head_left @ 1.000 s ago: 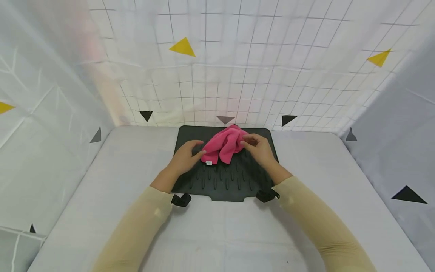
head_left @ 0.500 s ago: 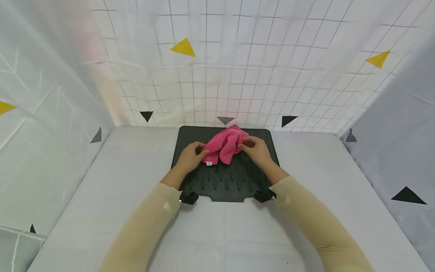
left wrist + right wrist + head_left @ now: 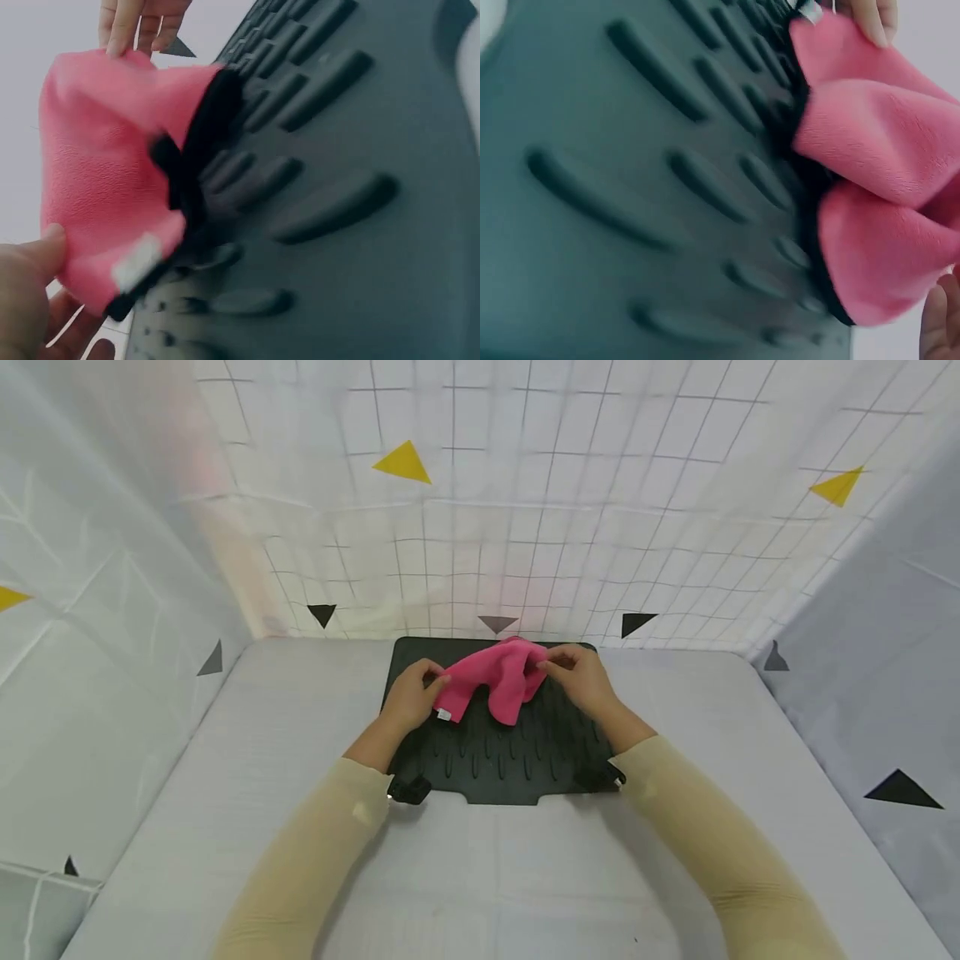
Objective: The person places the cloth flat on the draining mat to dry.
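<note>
A pink cloth (image 3: 507,681) with a small white tag (image 3: 444,715) hangs folded above a dark ribbed mat (image 3: 495,781). My left hand (image 3: 409,697) pinches its left end between thumb and fingers. At the other end, my right hand (image 3: 587,683) holds the cloth's upper right edge the same way. Dark edging runs along the lower border of the cloth (image 3: 112,142) in the left wrist view. Loose folds of the cloth (image 3: 885,142) droop between the hands in the right wrist view, where part of the right hand (image 3: 941,319) is cut off by the frame.
The mat lies on a white-covered table (image 3: 487,877), near its back edge. A white gridded curtain (image 3: 495,560) with yellow and black triangles rises behind it. White sheets also enclose the left and right sides.
Both hands now grip the cloth and stand farther apart than half a second ago. The cloth's left end has lifted and shifted left, and its right end has moved slightly right, spreading the cloth.
</note>
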Demonstrator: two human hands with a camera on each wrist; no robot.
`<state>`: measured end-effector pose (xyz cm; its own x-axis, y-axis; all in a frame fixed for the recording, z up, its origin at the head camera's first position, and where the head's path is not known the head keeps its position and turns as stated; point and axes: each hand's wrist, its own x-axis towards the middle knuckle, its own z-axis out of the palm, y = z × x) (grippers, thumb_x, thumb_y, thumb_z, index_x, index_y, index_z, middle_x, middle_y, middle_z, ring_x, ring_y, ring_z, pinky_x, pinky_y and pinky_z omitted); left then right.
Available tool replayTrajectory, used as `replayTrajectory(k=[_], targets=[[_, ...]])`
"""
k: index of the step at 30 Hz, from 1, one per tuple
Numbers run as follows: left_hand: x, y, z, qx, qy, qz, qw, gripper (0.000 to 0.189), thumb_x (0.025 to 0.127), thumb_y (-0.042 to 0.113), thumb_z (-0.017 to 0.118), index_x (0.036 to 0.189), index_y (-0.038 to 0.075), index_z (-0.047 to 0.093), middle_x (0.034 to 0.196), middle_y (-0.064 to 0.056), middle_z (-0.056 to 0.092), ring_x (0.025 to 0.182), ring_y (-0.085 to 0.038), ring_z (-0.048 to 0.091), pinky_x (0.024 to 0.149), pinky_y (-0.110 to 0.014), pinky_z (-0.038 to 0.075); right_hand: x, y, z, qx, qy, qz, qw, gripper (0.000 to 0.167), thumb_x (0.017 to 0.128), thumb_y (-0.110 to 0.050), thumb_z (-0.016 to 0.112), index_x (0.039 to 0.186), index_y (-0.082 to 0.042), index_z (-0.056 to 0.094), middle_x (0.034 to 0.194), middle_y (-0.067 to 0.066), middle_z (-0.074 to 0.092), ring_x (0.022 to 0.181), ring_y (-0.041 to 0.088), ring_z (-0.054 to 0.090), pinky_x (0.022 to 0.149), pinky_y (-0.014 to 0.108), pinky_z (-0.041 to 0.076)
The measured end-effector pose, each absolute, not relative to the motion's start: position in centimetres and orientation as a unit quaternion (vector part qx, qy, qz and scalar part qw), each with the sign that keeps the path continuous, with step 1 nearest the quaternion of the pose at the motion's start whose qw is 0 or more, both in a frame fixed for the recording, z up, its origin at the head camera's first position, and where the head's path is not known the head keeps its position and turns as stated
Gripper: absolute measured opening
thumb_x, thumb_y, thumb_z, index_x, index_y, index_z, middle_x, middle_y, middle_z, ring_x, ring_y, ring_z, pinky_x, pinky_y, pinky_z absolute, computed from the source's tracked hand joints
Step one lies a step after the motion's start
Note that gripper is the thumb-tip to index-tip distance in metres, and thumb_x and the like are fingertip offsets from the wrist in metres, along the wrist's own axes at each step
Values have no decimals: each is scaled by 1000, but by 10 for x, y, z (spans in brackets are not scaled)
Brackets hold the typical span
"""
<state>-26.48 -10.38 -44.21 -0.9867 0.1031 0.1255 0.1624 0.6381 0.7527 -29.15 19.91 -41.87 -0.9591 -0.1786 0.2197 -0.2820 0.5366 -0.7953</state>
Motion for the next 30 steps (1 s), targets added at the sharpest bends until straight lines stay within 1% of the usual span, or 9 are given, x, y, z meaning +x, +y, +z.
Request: replayTrajectory(k=[3,8,13,16,22,26,30], targets=[[-266,-109,-432,-82,-904,-416,44,28,102,30,59,116,6,60,121,-13,61,105,-27,57,91,-43,50,-293,207,-402,148,-880,450,40,25,97,-19,69,113,-1,69,115,17,68,108,32,65,92,46,52],[-265,-115,-415,-95,-905,-412,44,29,103,30,58,118,5,59,122,-13,60,105,-27,58,91,-41,51,-294,222,-371,177,-897,406,6,23,97,-20,68,114,-5,70,121,12,64,113,29,61,98,49,48],[-264,-119,-401,-112,-901,-417,41,28,103,29,58,118,5,59,116,-12,60,99,-27,57,87,-40,51,-298,232,-348,220,-902,372,-13,18,96,-17,70,110,-6,72,117,10,65,110,26,59,99,50,48],[-263,-122,-401,-111,-906,-407,29,26,102,29,59,116,6,60,113,-11,61,97,-26,58,85,-41,51,-301,232,-352,234,-905,356,-21,17,96,-16,70,109,-6,71,115,10,65,107,26,59,97,50,48],[-263,-128,-418,-85,-928,-363,-26,26,101,30,61,115,8,63,117,-11,61,105,-26,58,92,-42,51,-305,219,-386,241,-920,308,-38,16,97,-16,68,108,-6,71,110,11,65,102,27,61,91,47,50],[-262,-129,-426,-83,-930,-356,-25,27,99,29,64,115,7,65,118,-13,62,107,-29,58,94,-44,51,-302,215,-396,234,-923,304,-22,17,96,-15,69,109,-6,73,109,11,66,100,27,62,90,48,51],[-261,-132,-429,-93,-928,-361,-15,30,99,30,64,119,8,66,121,-12,61,112,-29,58,98,-45,50,-294,217,-390,212,-925,315,-12,21,96,-18,69,114,-7,72,112,11,64,101,27,62,88,48,51]])
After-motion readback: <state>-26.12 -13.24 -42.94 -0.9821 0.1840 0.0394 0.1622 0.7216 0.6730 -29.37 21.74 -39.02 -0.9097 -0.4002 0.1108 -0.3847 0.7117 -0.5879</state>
